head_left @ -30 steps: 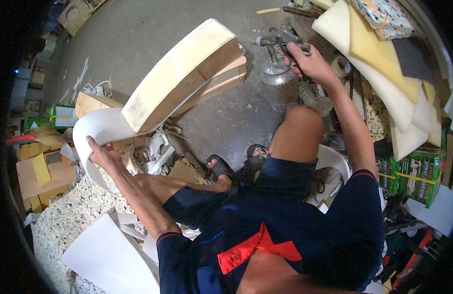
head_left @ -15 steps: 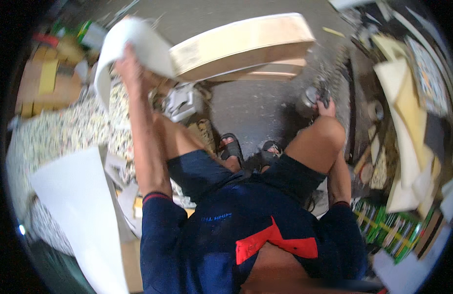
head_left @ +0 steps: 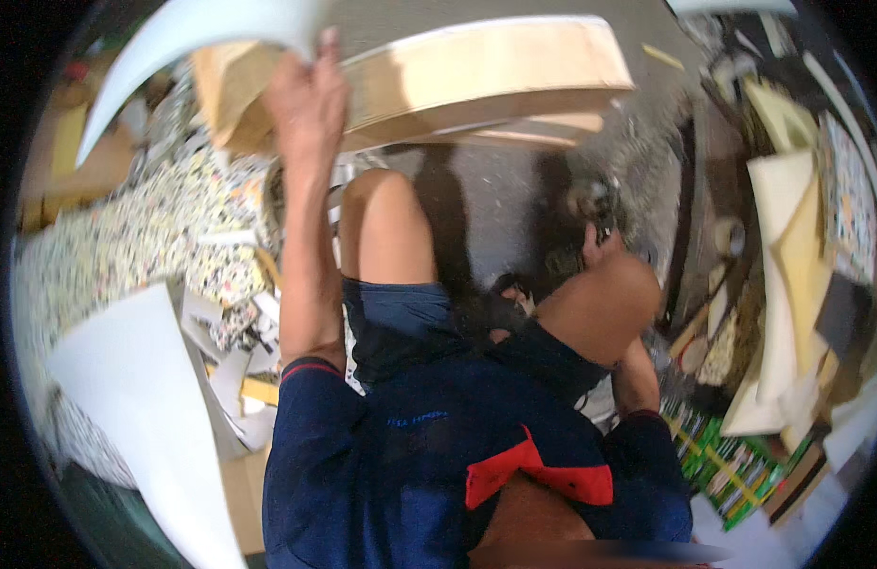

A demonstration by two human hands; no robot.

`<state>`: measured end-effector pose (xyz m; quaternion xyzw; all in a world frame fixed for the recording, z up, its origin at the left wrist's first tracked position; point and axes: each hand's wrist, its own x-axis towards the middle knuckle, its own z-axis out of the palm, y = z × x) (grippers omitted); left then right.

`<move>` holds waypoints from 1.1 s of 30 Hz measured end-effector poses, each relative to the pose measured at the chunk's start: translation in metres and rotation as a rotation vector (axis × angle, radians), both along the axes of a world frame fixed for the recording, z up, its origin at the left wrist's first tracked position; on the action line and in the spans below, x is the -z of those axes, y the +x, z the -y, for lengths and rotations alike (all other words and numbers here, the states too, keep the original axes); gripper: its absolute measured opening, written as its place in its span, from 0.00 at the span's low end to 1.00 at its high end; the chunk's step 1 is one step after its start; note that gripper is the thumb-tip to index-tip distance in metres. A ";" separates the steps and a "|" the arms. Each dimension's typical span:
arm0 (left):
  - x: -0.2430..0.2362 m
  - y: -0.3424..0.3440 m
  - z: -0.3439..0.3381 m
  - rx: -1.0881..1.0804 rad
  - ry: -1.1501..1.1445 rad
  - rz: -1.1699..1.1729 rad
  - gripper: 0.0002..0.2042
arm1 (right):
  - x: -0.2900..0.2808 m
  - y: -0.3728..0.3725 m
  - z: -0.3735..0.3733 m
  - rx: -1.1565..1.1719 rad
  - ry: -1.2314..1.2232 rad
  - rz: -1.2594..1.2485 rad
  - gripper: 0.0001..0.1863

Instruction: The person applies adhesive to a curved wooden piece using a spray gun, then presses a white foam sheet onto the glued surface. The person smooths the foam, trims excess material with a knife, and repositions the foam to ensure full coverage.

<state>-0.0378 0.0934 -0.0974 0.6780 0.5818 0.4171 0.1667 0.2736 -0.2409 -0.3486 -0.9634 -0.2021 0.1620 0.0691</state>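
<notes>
My left hand (head_left: pixel 308 100) is closed on the lower edge of a curved, bending white foam sheet (head_left: pixel 197 27) at the upper left. Beside that hand lies a long curved wooden frame (head_left: pixel 495 64) with a pale broad face, resting on the floor. My right hand (head_left: pixel 604 248) is beyond my right knee, wrapped round a dark tool with a round silvery part (head_left: pixel 590 201). It resembles a spray gun, but blur and shadow hide its details.
Speckled foam (head_left: pixel 107 247) covers the left side, with a large white sheet (head_left: pixel 149 398) and scraps nearer me. Cream foam strips (head_left: pixel 785 275), a roll of tape (head_left: pixel 730 235) and green packaging (head_left: pixel 718 455) lie on the right. A yellow scrap (head_left: pixel 662 57) lies on the floor.
My left hand has moved up and right with the white foam sheet, uncovering the wooden frame's left end. My right hand has shifted slightly lower and left with the tool. My left leg has shifted.
</notes>
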 end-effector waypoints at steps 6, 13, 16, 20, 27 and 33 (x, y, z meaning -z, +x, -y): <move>0.021 0.037 0.003 0.237 0.240 0.216 0.18 | -0.013 0.028 -0.007 0.209 0.490 -0.122 0.25; 0.041 0.046 0.017 0.159 0.199 -0.215 0.08 | -0.002 0.015 -0.032 0.108 0.492 0.010 0.27; 0.048 0.046 0.021 0.213 0.071 -0.164 0.17 | -0.008 0.020 -0.028 -0.026 0.414 0.024 0.29; 0.057 0.055 0.021 0.313 0.265 -0.138 0.33 | -0.029 0.066 -0.006 -0.220 0.323 -0.387 0.39; 0.055 0.071 0.026 0.191 0.287 -0.187 0.34 | -0.173 0.145 -0.060 -0.118 0.752 -0.543 0.28; 0.051 0.071 0.027 0.200 0.285 -0.178 0.34 | -0.353 0.148 -0.205 -0.566 1.120 -1.090 0.58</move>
